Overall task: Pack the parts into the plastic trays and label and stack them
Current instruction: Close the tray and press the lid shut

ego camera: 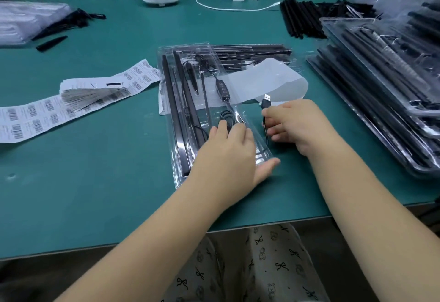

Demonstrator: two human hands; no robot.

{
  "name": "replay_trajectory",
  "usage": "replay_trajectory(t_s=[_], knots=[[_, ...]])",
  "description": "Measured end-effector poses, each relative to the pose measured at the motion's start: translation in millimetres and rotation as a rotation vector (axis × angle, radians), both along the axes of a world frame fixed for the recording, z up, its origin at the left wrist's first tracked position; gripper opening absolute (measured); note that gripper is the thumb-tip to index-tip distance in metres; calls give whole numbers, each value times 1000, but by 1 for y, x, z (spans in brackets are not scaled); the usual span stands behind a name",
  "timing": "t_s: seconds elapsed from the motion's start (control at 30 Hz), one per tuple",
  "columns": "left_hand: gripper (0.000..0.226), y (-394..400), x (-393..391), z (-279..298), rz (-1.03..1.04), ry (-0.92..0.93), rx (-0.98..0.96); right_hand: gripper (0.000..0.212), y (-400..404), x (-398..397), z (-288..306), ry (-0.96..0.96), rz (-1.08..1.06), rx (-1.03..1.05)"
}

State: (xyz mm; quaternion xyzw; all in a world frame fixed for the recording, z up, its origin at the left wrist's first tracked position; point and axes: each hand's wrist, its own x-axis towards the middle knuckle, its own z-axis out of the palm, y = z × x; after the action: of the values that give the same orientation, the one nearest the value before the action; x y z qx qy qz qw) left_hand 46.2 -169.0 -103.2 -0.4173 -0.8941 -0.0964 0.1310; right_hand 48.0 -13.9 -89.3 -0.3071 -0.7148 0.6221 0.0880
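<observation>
The left hand (228, 144) lies flat with straight fingers on the clear tray (204, 111) on the green table (107, 170), likely to keep it from sliding; the right hand (295, 125) pinches the black cable (266, 105) just beside it, plug up, likely to tuck it in.

Your widest open stretch of bench (100, 182) lies near the front edge on your left, below the barcode label sheets (47, 111). The clear tray (166, 116) sits in the middle under both hands, so you cannot cross there. To your right, a tall stack of filled trays (385, 92) walls off that side, leaving only a narrow green strip between it and your right hand (297, 123). A curled white backing strip (269, 80) lies just behind that hand. Farther back, loose black rods (300, 18) and a white charger cable (238, 1) clutter the bench.
</observation>
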Motion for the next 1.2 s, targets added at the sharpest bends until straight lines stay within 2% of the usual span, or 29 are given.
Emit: replay_trajectory(t_s=[0.07, 0.13, 0.27, 0.4, 0.5, 0.67, 0.77, 0.9, 0.93, 1.03, 1.07, 1.13, 1.2], knots=[[63, -4, -1, -2, -35, -53, 163, 14, -4, 3, -2, 62, -12, -147], [50, -11, -4, 2, -26, -143, 360, 16, -11, 5, -6, 94, 15, -158], [48, -24, -12, 5, -5, -329, 559, 17, -21, 4, -17, 114, 30, 202], [49, -22, -12, 2, 98, -474, 733, 18, -28, 1, -24, 187, -24, 427], [46, -22, -12, -1, 131, -488, 838, 19, -33, 0, -26, 175, 20, 630], [47, -19, -9, -1, 76, -387, 749, 9, -29, -1, -31, 152, 96, 731], [46, -19, -8, -2, 33, -361, 703, 27, -28, -2, -30, 135, 154, 727], [48, -19, -7, 2, -4, -365, 579, 27, -29, -2, -22, -4, 298, 769], [50, -19, -5, 3, -18, -350, 508, 24, -27, -1, -19, -23, 355, 739], [61, -15, -1, 3, -22, -284, 281, 15, -13, 9, -11, 51, 547, 455], [62, -15, 0, 3, -16, -278, 240, 17, -8, 14, -8, 88, 617, 415], [62, -14, 1, 4, -9, -258, 186, 40, 0, 23, -6, 103, 724, 411], [64, -11, 1, 3, -2, -229, 104, 57, -1, 33, -6, 79, 754, 500]])
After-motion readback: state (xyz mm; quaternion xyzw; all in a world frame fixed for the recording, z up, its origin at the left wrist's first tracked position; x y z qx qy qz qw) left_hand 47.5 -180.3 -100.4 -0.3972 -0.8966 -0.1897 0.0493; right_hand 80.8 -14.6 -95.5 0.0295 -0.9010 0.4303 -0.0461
